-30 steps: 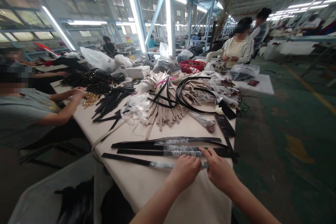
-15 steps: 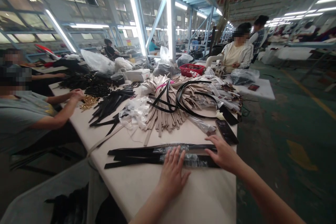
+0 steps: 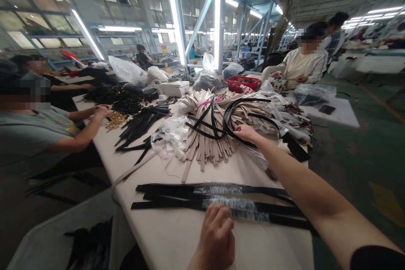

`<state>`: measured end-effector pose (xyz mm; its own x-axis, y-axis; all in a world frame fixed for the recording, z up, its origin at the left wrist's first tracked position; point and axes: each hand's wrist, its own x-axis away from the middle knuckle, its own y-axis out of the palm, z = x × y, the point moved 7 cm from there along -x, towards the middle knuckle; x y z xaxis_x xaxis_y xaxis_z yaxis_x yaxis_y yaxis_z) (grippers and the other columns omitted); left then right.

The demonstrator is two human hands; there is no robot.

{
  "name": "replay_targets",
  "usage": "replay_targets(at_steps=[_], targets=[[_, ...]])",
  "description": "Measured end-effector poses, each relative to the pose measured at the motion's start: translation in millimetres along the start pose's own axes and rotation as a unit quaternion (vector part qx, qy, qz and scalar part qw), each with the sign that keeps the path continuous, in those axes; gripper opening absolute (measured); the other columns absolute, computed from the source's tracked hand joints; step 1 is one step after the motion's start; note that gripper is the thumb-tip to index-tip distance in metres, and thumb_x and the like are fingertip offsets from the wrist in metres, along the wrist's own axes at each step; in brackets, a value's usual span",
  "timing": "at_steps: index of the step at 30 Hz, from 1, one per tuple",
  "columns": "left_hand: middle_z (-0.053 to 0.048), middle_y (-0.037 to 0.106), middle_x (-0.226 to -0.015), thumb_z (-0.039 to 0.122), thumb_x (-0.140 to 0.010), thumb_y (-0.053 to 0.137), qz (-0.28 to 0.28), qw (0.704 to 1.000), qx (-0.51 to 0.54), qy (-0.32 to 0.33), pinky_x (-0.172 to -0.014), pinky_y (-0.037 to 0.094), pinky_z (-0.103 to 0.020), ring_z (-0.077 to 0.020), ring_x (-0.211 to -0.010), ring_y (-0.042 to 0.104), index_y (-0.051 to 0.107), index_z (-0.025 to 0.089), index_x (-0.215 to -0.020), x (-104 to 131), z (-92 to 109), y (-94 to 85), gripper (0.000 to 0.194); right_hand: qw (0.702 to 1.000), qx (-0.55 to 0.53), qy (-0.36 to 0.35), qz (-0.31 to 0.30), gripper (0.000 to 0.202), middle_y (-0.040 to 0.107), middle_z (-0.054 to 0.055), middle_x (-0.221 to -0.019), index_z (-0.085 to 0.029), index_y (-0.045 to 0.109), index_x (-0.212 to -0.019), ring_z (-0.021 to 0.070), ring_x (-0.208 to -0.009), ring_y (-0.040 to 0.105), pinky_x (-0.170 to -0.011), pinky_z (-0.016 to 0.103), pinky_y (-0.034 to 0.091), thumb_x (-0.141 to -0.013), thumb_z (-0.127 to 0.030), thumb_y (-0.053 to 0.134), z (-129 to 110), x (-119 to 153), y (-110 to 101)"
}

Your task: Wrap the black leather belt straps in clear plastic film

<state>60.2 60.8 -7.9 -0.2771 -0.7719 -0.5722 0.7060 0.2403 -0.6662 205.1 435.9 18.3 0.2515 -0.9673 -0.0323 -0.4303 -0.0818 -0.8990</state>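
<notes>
Several black straps (image 3: 171, 206), banded with clear plastic wrap (image 3: 249, 210), lie side by side across the near part of the table. At their near edge my left hand (image 3: 217, 236) rests with its fingers curled in; I see nothing in it. My right hand (image 3: 248, 133) reaches over to a heap of beige strips (image 3: 202, 152). Its thumb and fingers are pinched on a looped black strap (image 3: 225, 120) lying on that heap. My right forearm passes above the right ends of the wrapped straps.
A co-worker's hands (image 3: 101, 112) are by gold-coloured pieces (image 3: 115, 121) at the left. Dark strips (image 3: 145, 120), a plastic bag (image 3: 171, 135) and a red basket (image 3: 242, 84) lie farther back. Another person (image 3: 305, 63) sits beyond the table. A grey bin (image 3: 38, 236) stands lower left.
My right hand has left the wrapped straps and moved forward to the looped black strap. My left hand has drawn back and curled its fingers. The view has shifted slightly.
</notes>
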Motion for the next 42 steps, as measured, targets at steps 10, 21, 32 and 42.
replay_targets(at_steps=[10, 21, 32, 42], targets=[[-0.008, 0.055, -0.083, 0.009, -0.078, 0.053, 0.031, 0.999, 0.006, -0.009, -0.084, 0.043, -0.046, -0.0257, -0.089, 0.051, 0.045, 0.02, -0.075, 2, -13, 0.8, 0.014, 0.999, -0.034, 0.0, -0.001, 0.021, 0.074, 0.01, -0.089, -0.013, 0.071, -0.084, 0.0219, -0.091, 0.068, -0.083, 0.029, 0.048, -0.084, -0.034, 0.072, -6, -3, 15], [-0.008, 0.06, -0.086, 0.003, -0.084, 0.046, 0.047, 0.991, 0.047, -0.118, -0.08, 0.041, -0.039, -0.0237, -0.085, 0.054, 0.054, 0.02, -0.087, 14, -24, -7.9, 0.02, 0.914, -0.403, -0.048, 0.02, 0.042, 0.073, 0.013, -0.104, -0.017, 0.058, -0.122, 0.0155, -0.056, 0.068, -0.054, 0.027, 0.054, -0.087, -0.039, 0.064, -54, 113, -82], [-0.014, 0.069, -0.104, 0.05, -0.095, 0.052, 0.142, 0.698, 0.573, -0.405, -0.076, 0.05, -0.032, -0.0218, -0.088, 0.066, 0.062, 0.014, -0.116, -19, -53, -20.0, 0.042, 0.784, -0.586, 0.05, -0.199, 0.089, 0.068, 0.014, -0.118, -0.034, 0.004, -0.156, 0.0194, -0.059, 0.07, -0.057, 0.038, 0.057, -0.089, -0.058, 0.058, -131, 353, 82], [-0.006, 0.066, -0.058, 0.048, -0.079, 0.068, -0.019, 0.736, 0.451, -0.504, -0.049, 0.046, -0.029, -0.0174, -0.046, 0.058, 0.063, 0.016, -0.083, 37, -43, 7.8, 0.033, 0.661, -0.72, 0.198, -0.079, 0.067, 0.073, 0.005, -0.095, -0.021, 0.052, -0.129, 0.0225, -0.085, 0.07, -0.075, 0.032, 0.056, -0.075, -0.054, 0.077, -112, 285, 103]])
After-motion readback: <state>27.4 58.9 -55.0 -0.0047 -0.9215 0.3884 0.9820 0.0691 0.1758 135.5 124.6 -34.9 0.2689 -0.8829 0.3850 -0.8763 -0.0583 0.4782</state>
